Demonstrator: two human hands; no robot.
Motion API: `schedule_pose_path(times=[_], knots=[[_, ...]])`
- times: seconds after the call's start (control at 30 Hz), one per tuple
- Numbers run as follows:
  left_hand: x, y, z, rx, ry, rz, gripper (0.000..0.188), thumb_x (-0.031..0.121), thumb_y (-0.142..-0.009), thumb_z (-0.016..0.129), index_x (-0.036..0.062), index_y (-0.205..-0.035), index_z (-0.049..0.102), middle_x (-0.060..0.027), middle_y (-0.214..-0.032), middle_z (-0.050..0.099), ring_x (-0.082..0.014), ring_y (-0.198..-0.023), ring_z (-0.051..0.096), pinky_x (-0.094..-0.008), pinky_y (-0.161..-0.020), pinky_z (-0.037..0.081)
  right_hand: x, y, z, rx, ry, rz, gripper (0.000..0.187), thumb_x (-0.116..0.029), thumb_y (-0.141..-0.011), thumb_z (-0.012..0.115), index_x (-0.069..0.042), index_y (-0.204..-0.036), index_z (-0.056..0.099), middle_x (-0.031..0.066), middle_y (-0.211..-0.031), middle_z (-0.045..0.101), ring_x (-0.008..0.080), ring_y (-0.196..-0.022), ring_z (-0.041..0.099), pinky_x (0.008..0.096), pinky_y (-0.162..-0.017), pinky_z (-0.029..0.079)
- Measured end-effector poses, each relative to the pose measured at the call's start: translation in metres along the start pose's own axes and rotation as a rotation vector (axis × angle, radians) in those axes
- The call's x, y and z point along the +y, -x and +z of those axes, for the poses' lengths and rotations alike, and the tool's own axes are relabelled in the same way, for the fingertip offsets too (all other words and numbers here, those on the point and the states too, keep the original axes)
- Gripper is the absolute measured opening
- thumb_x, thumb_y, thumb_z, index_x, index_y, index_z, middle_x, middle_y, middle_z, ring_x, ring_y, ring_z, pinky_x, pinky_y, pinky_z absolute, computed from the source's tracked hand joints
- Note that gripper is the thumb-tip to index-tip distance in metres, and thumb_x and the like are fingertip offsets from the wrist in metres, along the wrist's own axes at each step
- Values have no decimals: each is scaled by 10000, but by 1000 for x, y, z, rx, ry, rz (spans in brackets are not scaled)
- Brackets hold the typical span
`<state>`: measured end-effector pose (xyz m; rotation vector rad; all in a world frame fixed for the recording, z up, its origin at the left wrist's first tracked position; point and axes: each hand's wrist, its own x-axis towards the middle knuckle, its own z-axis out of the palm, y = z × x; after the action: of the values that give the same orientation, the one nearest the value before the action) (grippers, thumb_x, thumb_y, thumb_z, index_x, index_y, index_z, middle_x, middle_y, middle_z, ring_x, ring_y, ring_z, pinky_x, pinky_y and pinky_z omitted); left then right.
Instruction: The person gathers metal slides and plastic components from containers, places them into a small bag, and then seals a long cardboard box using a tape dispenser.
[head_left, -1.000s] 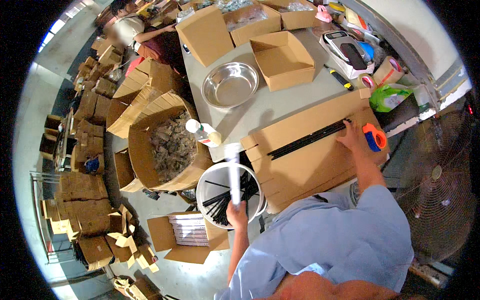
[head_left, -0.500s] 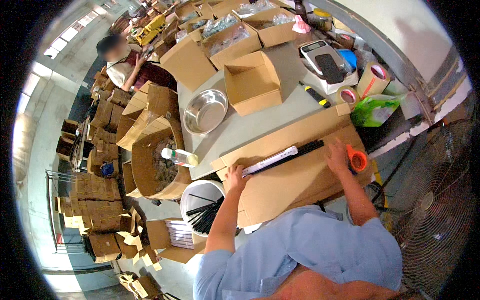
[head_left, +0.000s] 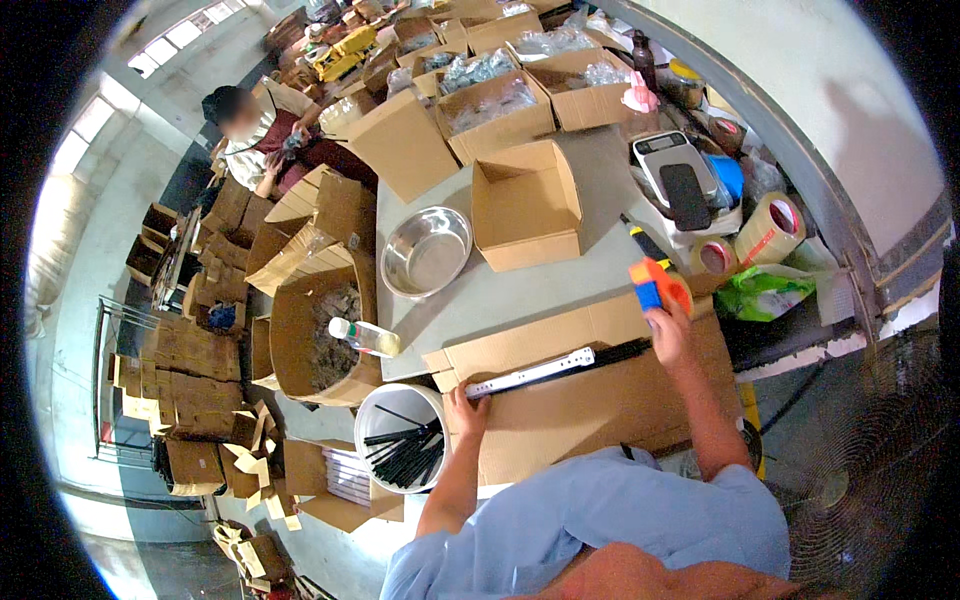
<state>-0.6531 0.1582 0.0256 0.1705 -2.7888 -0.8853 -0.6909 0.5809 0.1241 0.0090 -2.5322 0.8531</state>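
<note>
A flattened cardboard sheet (head_left: 590,435) lies on the near part of the table. On it rests a long white rail with small holes (head_left: 535,371), beside a bundle of thin black rods (head_left: 622,352). My left hand (head_left: 467,413) has its thumb and fingers round the rail's left end. My right hand (head_left: 672,335) is closed on an orange and blue tape dispenser (head_left: 662,290), raised above the sheet's far right part. The black rods' right ends run behind my right wrist.
Farther back are a steel bowl (head_left: 402,262), an open cardboard box (head_left: 525,235) and a scale (head_left: 675,165). Tape rolls (head_left: 772,230) stand at right. A white bucket of black rods (head_left: 362,440) is by my left arm. A fan (head_left: 850,490) stands right; a co-worker (head_left: 268,150) sits far left.
My right hand has taken hold of the tape dispenser and lifted it up and away from the sheet's right edge. My left hand stays at the rail's left end. The view has shifted slightly.
</note>
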Motion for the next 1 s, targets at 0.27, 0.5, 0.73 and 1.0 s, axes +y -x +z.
schedule_pose_path(times=[0.27, 0.5, 0.73, 1.0], knots=[[-12, 14, 33, 57, 135, -88, 661, 150, -729, 700, 27, -1283, 362, -222, -1216, 437, -402, -1103, 424, -448, -945, 353, 4, -97, 116, -83, 225, 309, 172, -100, -766, 567, 7, -886, 628, 231, -1104, 493, 377, -1036, 482, 497, -843, 387], [-19, 21, 30, 159, 24, 0, 628, 188, -741, 683, 57, -1275, 379, -191, -1284, 397, -401, -1141, 411, -461, -941, 368, -39, -6, 71, 3, 123, 134, 453, -162, -751, 641, -25, -1167, 525, 237, -1330, 310, 425, -1226, 294, 496, -1015, 264], [-20, 21, 30, 110, 15, 107, 570, 179, -806, 617, 17, -1283, 349, -238, -1335, 337, -418, -1196, 375, -447, -987, 355, 13, 104, 71, -329, 289, 103, 682, -273, -763, 604, -45, -1338, 317, 291, -1386, 216, 474, -1271, 220, 564, -1042, 175], [-10, 21, 19, 27, 24, 49, 589, 192, -824, 592, 5, -1317, 330, -227, -1352, 320, -393, -1217, 365, -414, -1000, 352, 19, 105, 81, -359, 351, -47, 641, -267, -813, 537, 5, -1338, 290, 272, -1399, 207, 452, -1292, 203, 536, -1056, 177]])
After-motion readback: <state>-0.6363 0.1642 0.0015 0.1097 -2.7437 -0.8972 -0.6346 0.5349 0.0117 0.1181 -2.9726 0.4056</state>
